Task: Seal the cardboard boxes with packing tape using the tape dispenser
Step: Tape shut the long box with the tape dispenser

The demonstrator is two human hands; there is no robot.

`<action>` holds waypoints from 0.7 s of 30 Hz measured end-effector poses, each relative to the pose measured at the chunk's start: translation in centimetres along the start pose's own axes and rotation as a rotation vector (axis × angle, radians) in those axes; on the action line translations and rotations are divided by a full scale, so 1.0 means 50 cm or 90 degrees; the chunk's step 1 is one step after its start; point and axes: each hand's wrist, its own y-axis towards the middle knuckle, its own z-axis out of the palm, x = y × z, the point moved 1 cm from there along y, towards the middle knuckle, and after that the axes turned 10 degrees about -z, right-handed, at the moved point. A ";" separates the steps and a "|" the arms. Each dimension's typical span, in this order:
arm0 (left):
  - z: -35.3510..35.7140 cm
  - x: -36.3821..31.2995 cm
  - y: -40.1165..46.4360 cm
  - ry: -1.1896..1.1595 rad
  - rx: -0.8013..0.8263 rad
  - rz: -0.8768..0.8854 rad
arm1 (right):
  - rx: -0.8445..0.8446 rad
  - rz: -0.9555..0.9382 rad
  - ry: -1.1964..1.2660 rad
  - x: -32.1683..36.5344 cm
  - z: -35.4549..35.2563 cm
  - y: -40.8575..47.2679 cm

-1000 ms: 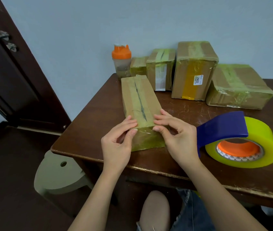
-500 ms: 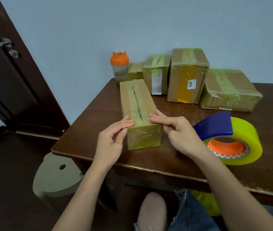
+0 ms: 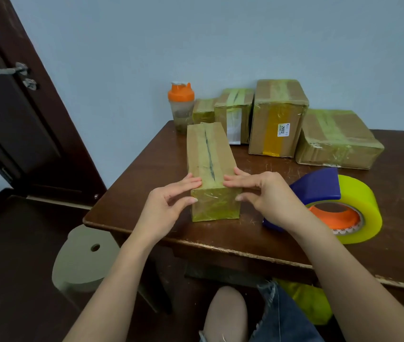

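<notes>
Both hands [image 3: 169, 206] [image 3: 262, 193] slid outward (fingertips flat) across the taped box [image 3: 211, 166].

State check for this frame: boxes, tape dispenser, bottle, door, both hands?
Long box: taped along top seam, lying flat.
Four back boxes: taped shut.
Tape dispenser: lying on table, unheld.
Shaker bottle: upright, lid on.
Door: ajar.
Left hand: fingers on box's near edge.
Right hand: fingers on box's near edge.
</notes>
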 end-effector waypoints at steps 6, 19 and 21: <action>0.033 0.001 -0.003 -0.031 -0.138 0.011 | -0.148 -0.008 -0.025 0.003 0.035 -0.003; 0.065 0.000 -0.016 -0.068 -0.238 0.028 | -0.244 -0.057 -0.060 -0.015 0.068 -0.023; 0.067 0.004 -0.019 -0.076 -0.220 0.031 | -0.230 -0.055 -0.062 -0.018 0.066 -0.024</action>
